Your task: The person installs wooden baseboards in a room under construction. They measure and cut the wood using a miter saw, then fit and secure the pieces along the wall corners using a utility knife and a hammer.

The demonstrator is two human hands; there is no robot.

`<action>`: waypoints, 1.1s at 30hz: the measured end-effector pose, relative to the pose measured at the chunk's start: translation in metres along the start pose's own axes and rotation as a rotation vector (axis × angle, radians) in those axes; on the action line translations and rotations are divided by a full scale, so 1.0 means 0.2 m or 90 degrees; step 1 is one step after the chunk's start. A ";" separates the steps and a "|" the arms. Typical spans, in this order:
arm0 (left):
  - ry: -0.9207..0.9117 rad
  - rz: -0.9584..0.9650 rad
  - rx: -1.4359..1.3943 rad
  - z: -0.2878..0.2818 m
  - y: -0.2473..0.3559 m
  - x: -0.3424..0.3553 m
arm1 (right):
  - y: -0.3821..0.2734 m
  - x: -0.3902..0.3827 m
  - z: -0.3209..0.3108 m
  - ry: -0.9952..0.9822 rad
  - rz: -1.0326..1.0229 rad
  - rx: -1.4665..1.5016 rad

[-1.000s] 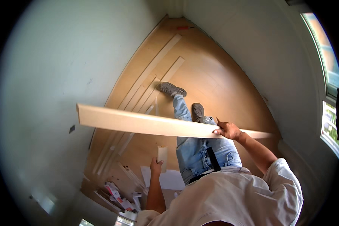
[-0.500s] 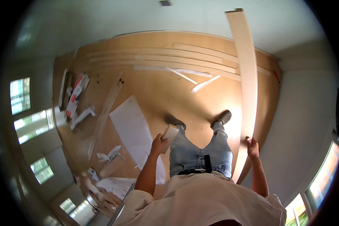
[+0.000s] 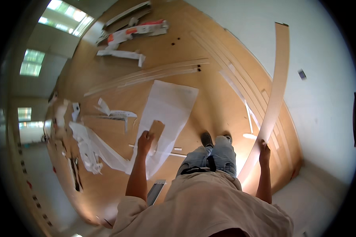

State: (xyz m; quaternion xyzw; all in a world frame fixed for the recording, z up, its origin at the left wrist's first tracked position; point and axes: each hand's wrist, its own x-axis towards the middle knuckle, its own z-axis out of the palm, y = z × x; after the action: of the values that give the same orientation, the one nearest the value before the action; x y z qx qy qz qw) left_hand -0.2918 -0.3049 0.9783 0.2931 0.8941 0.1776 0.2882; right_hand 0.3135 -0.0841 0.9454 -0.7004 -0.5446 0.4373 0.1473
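Right, the right hand (image 3: 264, 153) has its fingers closed on the right edge of a long, flat, tan wood-look board (image 3: 280, 67), long axis running away and slightly rightward. Left hand (image 3: 144, 143), well apart, grips a short tan rectangular piece (image 3: 157, 129).

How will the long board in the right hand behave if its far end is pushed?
Probably stiff: the long board reaches far past the right hand without obvious drooping, though lens bending could hide slight flex. Likely to swing: only that hand grips it, well away from its far end.
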 end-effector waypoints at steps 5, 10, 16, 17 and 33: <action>0.114 -0.062 -0.159 -0.05 -0.20 0.19 | -0.34 0.46 0.24 -0.069 -0.011 0.005; 0.004 -0.237 -0.059 0.35 -0.73 0.04 | -0.58 0.96 0.61 -0.103 -0.028 -0.110; -0.008 -0.492 -0.223 0.67 -0.86 -0.41 | -1.03 1.75 1.03 -0.107 -0.040 -0.246; 0.020 -0.558 -0.288 0.69 -0.84 -0.46 | -1.18 1.80 1.14 -0.124 -0.053 -0.212; 0.155 -0.549 -0.189 -0.41 -2.11 1.12 | -2.43 1.44 3.38 -0.434 -0.374 -0.695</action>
State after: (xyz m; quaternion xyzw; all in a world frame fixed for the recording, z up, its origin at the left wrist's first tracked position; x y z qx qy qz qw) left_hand -0.6694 -0.4997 0.7448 -0.1723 0.9265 0.2008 0.2675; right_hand -0.5102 0.1674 0.7592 -0.3224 -0.8683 0.2387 -0.2916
